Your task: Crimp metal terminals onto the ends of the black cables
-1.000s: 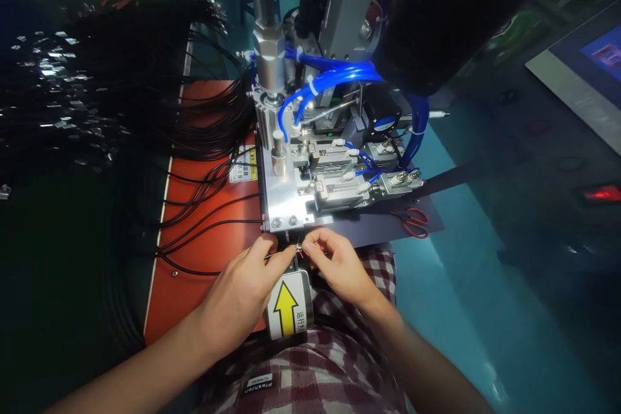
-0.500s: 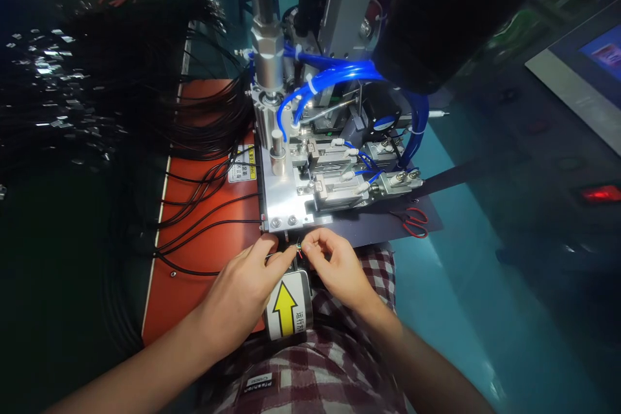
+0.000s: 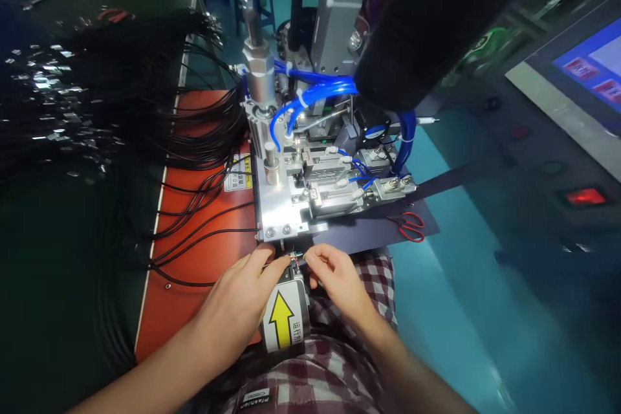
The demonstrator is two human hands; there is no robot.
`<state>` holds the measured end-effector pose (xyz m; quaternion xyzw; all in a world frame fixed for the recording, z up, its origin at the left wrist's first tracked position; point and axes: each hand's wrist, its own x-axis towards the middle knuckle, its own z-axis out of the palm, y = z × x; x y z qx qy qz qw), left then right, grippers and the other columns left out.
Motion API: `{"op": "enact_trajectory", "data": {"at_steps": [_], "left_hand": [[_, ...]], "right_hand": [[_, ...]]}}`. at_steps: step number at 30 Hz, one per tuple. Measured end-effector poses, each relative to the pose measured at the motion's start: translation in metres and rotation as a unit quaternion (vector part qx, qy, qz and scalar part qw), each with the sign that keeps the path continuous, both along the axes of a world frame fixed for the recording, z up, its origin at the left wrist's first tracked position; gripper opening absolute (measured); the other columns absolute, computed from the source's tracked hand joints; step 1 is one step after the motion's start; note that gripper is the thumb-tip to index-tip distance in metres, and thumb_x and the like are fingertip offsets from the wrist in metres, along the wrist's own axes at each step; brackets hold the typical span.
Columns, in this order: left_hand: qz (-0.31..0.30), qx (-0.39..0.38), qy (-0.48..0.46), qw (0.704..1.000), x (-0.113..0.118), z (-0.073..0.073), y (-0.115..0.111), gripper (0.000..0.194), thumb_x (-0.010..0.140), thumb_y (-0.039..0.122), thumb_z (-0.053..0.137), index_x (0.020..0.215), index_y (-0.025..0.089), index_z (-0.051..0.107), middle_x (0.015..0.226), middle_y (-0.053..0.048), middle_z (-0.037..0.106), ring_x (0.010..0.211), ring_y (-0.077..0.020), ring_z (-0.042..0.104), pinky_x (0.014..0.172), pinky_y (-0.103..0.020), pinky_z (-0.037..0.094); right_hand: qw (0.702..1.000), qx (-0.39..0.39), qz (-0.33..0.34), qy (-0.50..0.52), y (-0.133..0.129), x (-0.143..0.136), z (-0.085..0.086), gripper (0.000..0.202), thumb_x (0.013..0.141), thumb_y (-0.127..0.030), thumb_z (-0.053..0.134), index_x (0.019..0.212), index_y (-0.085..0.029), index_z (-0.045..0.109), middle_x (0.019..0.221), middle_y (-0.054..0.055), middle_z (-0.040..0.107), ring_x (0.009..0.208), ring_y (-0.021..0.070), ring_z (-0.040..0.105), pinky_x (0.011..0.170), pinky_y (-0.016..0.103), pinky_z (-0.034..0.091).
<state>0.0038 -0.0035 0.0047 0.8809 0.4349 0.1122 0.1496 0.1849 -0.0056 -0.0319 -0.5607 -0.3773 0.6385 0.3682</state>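
Note:
Just in front of the machine's shiny metal plate, my left hand pinches a cable end between thumb and forefinger. Thin coloured wires, red and bluish among them, fan out past the fingertips. My right hand is closed on the tips of these wires from the right, thumb against forefinger. Under the fingers stands a white-labelled block with a yellow arrow. Most of the cable is hidden behind my left hand.
Many black cables lie across the orange surface at left. Blue air tubes arch over the machine's metal cylinders. Red-handled snips rest on a dark sheet. A screen and glowing red switch are at right.
The view has shifted a little. My right fingertips are slightly farther from the left ones, and more of the coloured wires shows between them.

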Motion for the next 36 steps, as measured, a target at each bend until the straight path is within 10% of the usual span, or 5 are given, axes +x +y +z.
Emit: {"op": "enact_trajectory", "data": {"at_steps": [6, 12, 20, 36], "left_hand": [[0.005, -0.006, 0.010, 1.000, -0.001, 0.001, -0.001, 0.041, 0.081, 0.004, 0.039, 0.118, 0.017, 0.051, 0.096, -0.010, 0.055, 0.080, -0.0217, 0.057, 0.066, -0.034, 0.052], [0.011, -0.030, 0.000, 1.000, 0.000, 0.001, 0.000, 0.038, 0.083, 0.005, 0.040, 0.116, 0.018, 0.052, 0.093, -0.008, 0.055, 0.077, -0.0202, 0.055, 0.066, -0.033, 0.051], [0.018, -0.040, 0.007, 0.999, 0.000, 0.004, -0.001, 0.041, 0.081, 0.004, 0.042, 0.118, 0.019, 0.051, 0.098, -0.009, 0.050, 0.082, -0.0224, 0.053, 0.066, -0.035, 0.050], [0.021, 0.007, 0.137, 0.990, 0.005, 0.013, 0.000, 0.044, 0.072, 0.003, 0.055, 0.114, 0.016, 0.058, 0.086, -0.008, 0.054, 0.073, -0.0233, 0.053, 0.061, -0.035, 0.047]], "right_hand": [[0.995, 0.037, -0.006, -0.090, -0.010, -0.013, 0.009, 0.020, 0.080, -0.034, 0.058, 0.070, -0.017, 0.056, 0.059, -0.001, 0.050, 0.050, 0.0121, 0.042, 0.046, 0.024, 0.032], [0.904, 0.244, 0.041, -0.347, -0.008, -0.011, 0.026, 0.019, 0.087, -0.023, 0.049, 0.070, -0.020, 0.057, 0.068, 0.003, 0.056, 0.063, 0.0169, 0.049, 0.063, 0.030, 0.035], [0.999, -0.009, 0.027, 0.032, 0.003, -0.005, 0.000, 0.025, 0.079, -0.040, 0.059, 0.068, -0.018, 0.053, 0.049, -0.005, 0.044, 0.045, 0.0112, 0.039, 0.045, 0.023, 0.030], [0.948, 0.213, -0.033, -0.236, 0.002, -0.019, 0.007, 0.015, 0.084, -0.027, 0.056, 0.071, -0.019, 0.059, 0.063, -0.001, 0.051, 0.057, 0.0145, 0.045, 0.056, 0.026, 0.036]]}}
